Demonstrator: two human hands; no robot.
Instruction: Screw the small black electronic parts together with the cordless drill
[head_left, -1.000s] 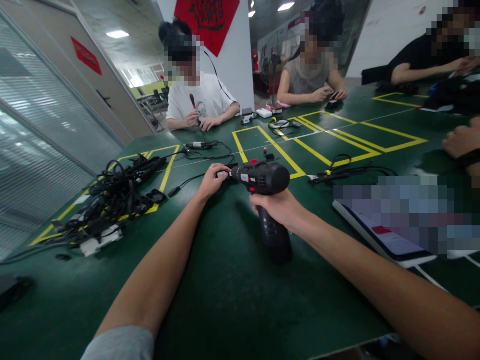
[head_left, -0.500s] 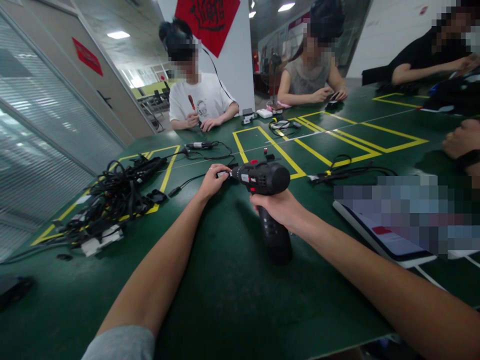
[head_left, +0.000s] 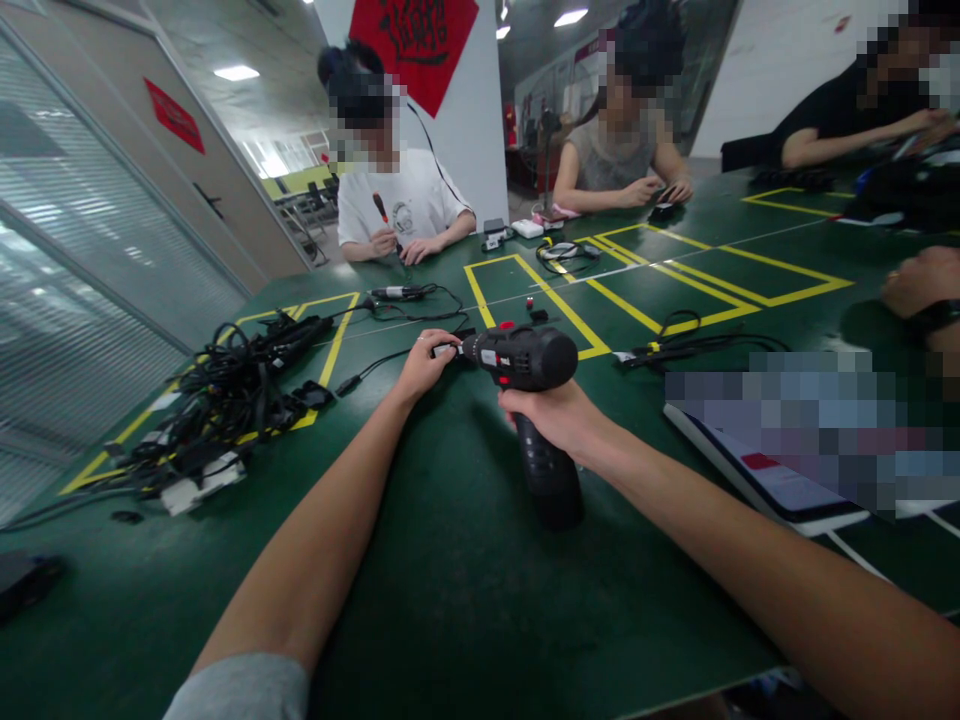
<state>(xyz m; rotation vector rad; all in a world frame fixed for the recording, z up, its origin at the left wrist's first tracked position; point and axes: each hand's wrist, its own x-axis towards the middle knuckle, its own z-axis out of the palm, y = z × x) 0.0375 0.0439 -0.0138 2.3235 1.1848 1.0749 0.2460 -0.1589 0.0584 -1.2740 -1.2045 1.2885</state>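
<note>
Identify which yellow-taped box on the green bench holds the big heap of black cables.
The yellow-taped box at the person's left: the heap of black cables spills past its tape, while the box straight ahead holds only small parts.

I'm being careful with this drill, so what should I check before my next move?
Right hand around the cordless drill's grip: ok.
Left hand at the drill's front end: ok.
Bit seated: cannot tell, too small to see.
Thin black cable clear of the left hand: not ok, it runs up to that hand.
Cable pile apart from the drill: ok.
Tablet apart from the drill: ok.
</note>
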